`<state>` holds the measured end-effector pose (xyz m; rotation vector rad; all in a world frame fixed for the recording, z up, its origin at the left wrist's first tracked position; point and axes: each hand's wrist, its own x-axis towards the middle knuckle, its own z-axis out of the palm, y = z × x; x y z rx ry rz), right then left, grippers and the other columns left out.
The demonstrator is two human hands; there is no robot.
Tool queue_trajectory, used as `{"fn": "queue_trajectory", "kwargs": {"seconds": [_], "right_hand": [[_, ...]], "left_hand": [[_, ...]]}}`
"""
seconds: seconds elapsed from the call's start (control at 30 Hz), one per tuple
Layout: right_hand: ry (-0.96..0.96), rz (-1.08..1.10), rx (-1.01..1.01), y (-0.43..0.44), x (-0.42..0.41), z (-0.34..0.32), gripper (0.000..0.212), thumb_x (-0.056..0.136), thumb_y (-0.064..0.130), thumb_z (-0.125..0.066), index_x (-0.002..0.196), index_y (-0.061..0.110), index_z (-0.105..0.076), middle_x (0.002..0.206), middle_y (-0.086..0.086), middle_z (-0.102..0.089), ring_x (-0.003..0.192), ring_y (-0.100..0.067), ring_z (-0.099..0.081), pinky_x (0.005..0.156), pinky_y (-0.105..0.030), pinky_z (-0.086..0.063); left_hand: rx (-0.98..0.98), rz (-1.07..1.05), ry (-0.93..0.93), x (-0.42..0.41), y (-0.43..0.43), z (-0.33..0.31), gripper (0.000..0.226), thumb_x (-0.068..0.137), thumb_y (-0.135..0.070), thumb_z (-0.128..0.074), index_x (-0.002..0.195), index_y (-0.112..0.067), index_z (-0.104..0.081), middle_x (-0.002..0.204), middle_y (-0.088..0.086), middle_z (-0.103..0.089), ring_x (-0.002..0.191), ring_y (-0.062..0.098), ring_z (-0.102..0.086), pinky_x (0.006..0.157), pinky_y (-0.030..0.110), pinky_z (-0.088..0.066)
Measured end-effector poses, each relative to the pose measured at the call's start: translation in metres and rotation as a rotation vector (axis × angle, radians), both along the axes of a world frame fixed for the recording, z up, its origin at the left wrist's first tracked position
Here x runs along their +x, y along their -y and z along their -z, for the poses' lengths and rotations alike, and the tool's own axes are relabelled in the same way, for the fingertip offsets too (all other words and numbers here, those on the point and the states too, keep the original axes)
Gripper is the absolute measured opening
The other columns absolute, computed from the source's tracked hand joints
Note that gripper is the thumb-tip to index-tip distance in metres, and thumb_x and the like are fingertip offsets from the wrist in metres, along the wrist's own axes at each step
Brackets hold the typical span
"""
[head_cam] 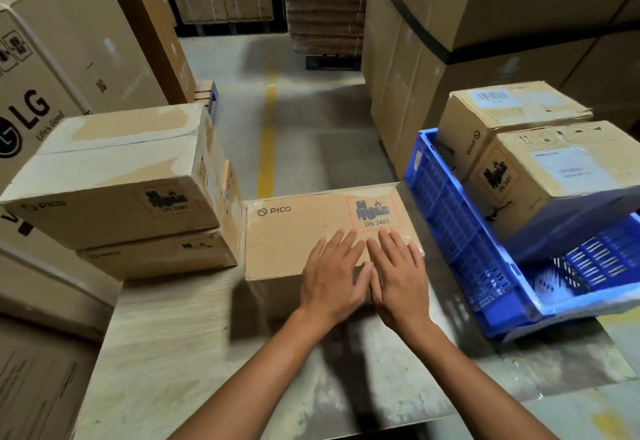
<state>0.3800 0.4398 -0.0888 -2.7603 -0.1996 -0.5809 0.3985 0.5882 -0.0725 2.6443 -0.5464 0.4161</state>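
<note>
Pressing flat with straight, spread fingers, left hand (pixel 330 275) and right hand (pixel 398 275) rest on a smooth cardboard box (pixel 294 235); 2 stacked boxes (pixel 114 176) left, ribbed blue crate (pixel 460 232) right.

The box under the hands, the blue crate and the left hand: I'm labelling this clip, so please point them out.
box (pixel 291 242), head view: bare left part of its top face.
blue crate (pixel 450 218), head view: its long side wall.
left hand (pixel 330 273), head view: back of the hand.
</note>
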Motion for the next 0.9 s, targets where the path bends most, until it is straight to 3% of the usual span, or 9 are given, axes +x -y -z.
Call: {"fn": "queue_trajectory", "kwargs": {"seconds": [0.1,0.23,0.3,0.37,0.5,0.63,0.73,0.8,0.9], "right_hand": [[-0.006,0.041,0.030,-0.005,0.004,-0.009,0.041,0.095,0.033,-0.040,0.121,0.018,-0.067,0.136,-0.007,-0.060,0.129,-0.027,-0.054,0.105,-0.046,-0.036],[-0.048,0.113,-0.096,-0.004,0.023,-0.035,0.023,0.088,0.039,-0.047,0.094,0.021,-0.060,0.104,-0.001,-0.059,0.094,-0.026,-0.054,0.077,-0.041,-0.038],[-0.163,0.104,-0.129,-0.002,0.040,-0.048,0.024,0.091,0.040,-0.047,0.100,0.020,-0.059,0.109,-0.003,-0.057,0.100,-0.025,-0.052,0.079,-0.042,-0.041],[-0.247,0.035,-0.141,0.001,0.057,-0.055,0.030,0.096,0.040,-0.046,0.114,0.021,-0.060,0.126,-0.004,-0.055,0.117,-0.024,-0.050,0.092,-0.043,-0.042],[-0.320,-0.084,-0.089,0.006,0.069,-0.058,0.047,0.101,0.037,-0.041,0.144,0.019,-0.049,0.156,-0.007,-0.041,0.147,-0.025,-0.033,0.118,-0.042,-0.026],[-0.282,-0.058,-0.172,0.011,0.082,-0.061,0.044,0.093,0.049,-0.045,0.123,0.020,-0.057,0.129,-0.005,-0.056,0.122,-0.026,-0.050,0.097,-0.046,-0.042],[-0.265,0.024,-0.208,0.004,0.090,-0.063,0.049,0.091,0.065,-0.040,0.114,0.024,-0.054,0.119,-0.005,-0.053,0.111,-0.024,-0.047,0.086,-0.046,-0.042],[-0.254,0.077,-0.152,0.002,0.087,-0.057,0.055,0.091,0.071,-0.039,0.118,0.025,-0.053,0.130,-0.010,-0.049,0.119,-0.027,-0.043,0.092,-0.048,-0.040],[-0.370,0.143,-0.027,0.006,0.084,-0.051,0.075,0.088,0.078,-0.039,0.141,0.025,-0.038,0.161,-0.021,-0.017,0.145,-0.040,-0.023,0.108,-0.056,-0.036]], "left_hand": [[-0.016,-0.044,-0.041,0.004,0.002,-0.007,0.044,0.092,-0.046,-0.041,0.121,-0.025,-0.067,0.135,-0.002,-0.062,0.128,0.019,-0.054,0.106,0.041,-0.041],[0.052,-0.036,-0.071,0.020,0.008,-0.025,0.042,0.092,-0.040,-0.032,0.106,-0.025,-0.069,0.118,-0.005,-0.064,0.109,0.020,-0.056,0.090,0.040,-0.042],[0.062,-0.026,-0.135,0.034,0.011,-0.033,0.050,0.093,-0.042,-0.025,0.112,-0.022,-0.067,0.128,0.000,-0.061,0.119,0.023,-0.053,0.098,0.042,-0.041],[0.072,-0.032,-0.222,0.049,0.011,-0.036,0.051,0.099,-0.042,-0.026,0.130,-0.021,-0.060,0.151,0.004,-0.046,0.140,0.024,-0.038,0.113,0.046,-0.031],[0.090,-0.072,-0.292,0.061,0.010,-0.028,0.051,0.104,-0.043,-0.033,0.149,-0.022,-0.041,0.163,0.003,-0.029,0.151,0.020,-0.022,0.122,0.042,-0.018],[0.145,-0.018,-0.227,0.069,0.007,-0.032,0.045,0.104,-0.037,-0.036,0.143,-0.019,-0.049,0.156,0.004,-0.041,0.143,0.022,-0.035,0.117,0.040,-0.027],[0.046,0.057,-0.257,0.074,-0.013,-0.037,0.037,0.104,-0.031,-0.042,0.134,-0.017,-0.060,0.147,0.004,-0.051,0.136,0.022,-0.043,0.114,0.037,-0.030],[0.025,-0.067,-0.216,0.072,-0.024,-0.033,0.037,0.103,-0.033,-0.045,0.130,-0.016,-0.062,0.145,0.007,-0.052,0.136,0.024,-0.044,0.115,0.038,-0.029],[-0.026,-0.557,-0.192,0.060,-0.033,-0.033,0.044,0.099,-0.043,-0.042,0.134,-0.020,-0.058,0.152,0.008,-0.042,0.144,0.026,-0.032,0.119,0.052,-0.020]]}}
